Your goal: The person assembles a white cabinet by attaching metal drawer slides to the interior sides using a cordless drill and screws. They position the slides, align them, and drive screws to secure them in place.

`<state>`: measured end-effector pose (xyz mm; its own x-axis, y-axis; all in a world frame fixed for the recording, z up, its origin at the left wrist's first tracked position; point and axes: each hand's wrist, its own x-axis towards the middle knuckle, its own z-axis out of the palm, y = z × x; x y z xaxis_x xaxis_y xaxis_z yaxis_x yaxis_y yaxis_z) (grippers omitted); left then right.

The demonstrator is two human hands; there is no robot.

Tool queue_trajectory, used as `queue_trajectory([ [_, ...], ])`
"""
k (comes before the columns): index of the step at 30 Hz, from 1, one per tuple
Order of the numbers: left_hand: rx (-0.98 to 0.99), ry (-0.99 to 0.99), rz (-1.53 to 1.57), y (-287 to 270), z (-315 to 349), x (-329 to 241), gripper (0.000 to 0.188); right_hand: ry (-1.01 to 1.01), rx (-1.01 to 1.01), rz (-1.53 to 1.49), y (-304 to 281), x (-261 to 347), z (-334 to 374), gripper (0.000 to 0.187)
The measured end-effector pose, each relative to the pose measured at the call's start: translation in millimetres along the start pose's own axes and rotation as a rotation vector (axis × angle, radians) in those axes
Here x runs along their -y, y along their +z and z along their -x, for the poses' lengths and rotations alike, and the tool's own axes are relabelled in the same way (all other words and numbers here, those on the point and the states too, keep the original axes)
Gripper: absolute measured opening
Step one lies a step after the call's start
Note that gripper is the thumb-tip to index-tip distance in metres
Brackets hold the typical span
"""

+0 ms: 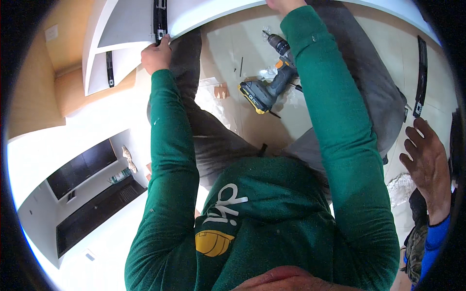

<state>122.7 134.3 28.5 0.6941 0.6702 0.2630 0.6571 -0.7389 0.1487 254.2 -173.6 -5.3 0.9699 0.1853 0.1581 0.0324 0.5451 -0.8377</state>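
At the upper left, my left hand [156, 56] has its fingers closed at the near end of a black metal drawer slide [160, 19]. That slide runs along a white cabinet panel [128, 24]. My right hand [286, 5] is at the top edge of the picture, against the rim of a long white board [218, 13]; its fingers are cut off from view. Below the board, a grey and black cordless drill [279, 80] with a yellow-trimmed battery lies on the floor between my legs.
Another person's hand [429, 160] is at the right, by the end of a second drawer slide [421, 72]. A third slide [110, 68] is on the cabinet's inner side. A thin dark bit [241, 67] and torn brown cardboard [221, 90] lie on the floor near crumpled clear plastic [402, 189].
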Motion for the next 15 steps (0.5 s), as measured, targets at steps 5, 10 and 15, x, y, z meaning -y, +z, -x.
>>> queue_trajectory([
  [5, -0.069, 0.018, -0.02, 7.4, -1.9, -0.3, 0.055, -0.017, 0.001, -0.001, 0.6, 1.4, -3.6, 0.018],
  [10, -0.098, 0.025, -0.013, 8.1, 2.3, -4.6, 0.056, -0.004, 0.033, 0.103, 3.1, 7.5, 3.4, 0.027],
  [15, -0.061, 0.001, 0.076, 8.8, 1.2, 4.1, 0.057, 0.268, -0.012, -0.054, 29.0, 10.6, 6.3, 0.043],
])
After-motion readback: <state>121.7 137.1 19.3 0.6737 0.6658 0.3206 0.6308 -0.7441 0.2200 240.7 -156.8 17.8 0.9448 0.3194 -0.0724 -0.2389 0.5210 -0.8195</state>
